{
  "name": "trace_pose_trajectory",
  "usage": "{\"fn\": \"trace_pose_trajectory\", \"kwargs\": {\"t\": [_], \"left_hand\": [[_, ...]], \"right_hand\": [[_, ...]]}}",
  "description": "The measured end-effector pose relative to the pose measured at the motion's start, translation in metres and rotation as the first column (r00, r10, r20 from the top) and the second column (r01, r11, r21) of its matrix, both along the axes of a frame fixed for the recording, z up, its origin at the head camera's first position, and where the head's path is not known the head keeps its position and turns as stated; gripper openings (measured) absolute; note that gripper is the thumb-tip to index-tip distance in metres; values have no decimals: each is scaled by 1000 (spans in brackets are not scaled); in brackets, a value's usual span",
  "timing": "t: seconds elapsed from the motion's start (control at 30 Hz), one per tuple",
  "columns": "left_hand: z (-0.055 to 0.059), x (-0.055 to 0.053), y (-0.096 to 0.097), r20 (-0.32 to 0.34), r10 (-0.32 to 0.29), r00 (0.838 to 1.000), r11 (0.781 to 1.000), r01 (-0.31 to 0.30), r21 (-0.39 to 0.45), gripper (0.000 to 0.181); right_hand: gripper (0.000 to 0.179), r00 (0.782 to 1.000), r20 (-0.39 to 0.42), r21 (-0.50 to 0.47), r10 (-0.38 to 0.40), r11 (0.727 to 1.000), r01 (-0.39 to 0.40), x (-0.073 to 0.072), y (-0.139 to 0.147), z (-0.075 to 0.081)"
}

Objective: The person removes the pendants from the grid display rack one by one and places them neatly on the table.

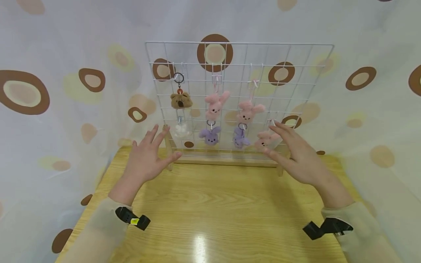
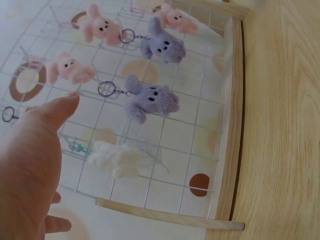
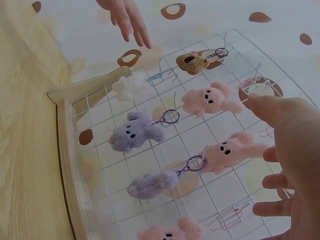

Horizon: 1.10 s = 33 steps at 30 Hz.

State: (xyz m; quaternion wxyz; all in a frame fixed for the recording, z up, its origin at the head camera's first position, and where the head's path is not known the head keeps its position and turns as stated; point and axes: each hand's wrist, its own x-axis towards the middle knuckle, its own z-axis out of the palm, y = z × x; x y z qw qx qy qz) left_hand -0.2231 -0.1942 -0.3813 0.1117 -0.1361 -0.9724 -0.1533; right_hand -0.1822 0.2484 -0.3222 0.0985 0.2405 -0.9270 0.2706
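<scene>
A white wire grid rack [image 1: 240,44] in a wooden base carries several plush keychains on hooks. At its left hang a brown bear head [image 1: 181,100] and, below, a white fluffy charm [image 2: 116,159]. Pink bunnies [image 1: 215,106] and purple bunnies [image 1: 211,136] fill the middle. A further pink bunny [image 1: 264,140] hangs lower right. My left hand [image 1: 144,157], fingers spread, is by the rack's left side, nearest the white charm. My right hand [image 1: 297,155] is before the right side, its fingers apart and partly overlapping the lower right bunny in the head view. Both hands hold nothing.
The rack's wooden base [image 1: 227,160] stands at the back of a wood-grain table [image 1: 217,197]. Behind and on both sides hangs a pale cloth [image 1: 115,22] printed with brown and yellow rounded spots. A black wrist camera [image 1: 131,218] sits on each sleeve.
</scene>
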Motion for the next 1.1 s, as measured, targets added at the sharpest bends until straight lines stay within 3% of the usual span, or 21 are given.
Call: {"fn": "trace_pose_trajectory", "kwargs": {"t": [0.27, 0.53, 0.73, 1.1], "left_hand": [[-4, -6, -7, 49, 28, 998, 994, -33, 104, 97], [-5, -12, -13, 87, 59, 994, 978, -75, 195, 102], [-10, -21, -14, 126, 46, 991, 967, -76, 245, 109], [-21, -38, -15, 206, 17, 978, 930, -92, 357, 103]], "right_hand": [[69, 999, 32, -101, 28, 995, -25, -7, 2, 9], [60, 994, 48, -245, 94, 966, -79, -17, 2, 16], [54, 991, 57, -313, 122, 945, -99, -24, 4, 19], [45, 971, 139, -425, 197, 897, -121, -33, 10, 23]]}}
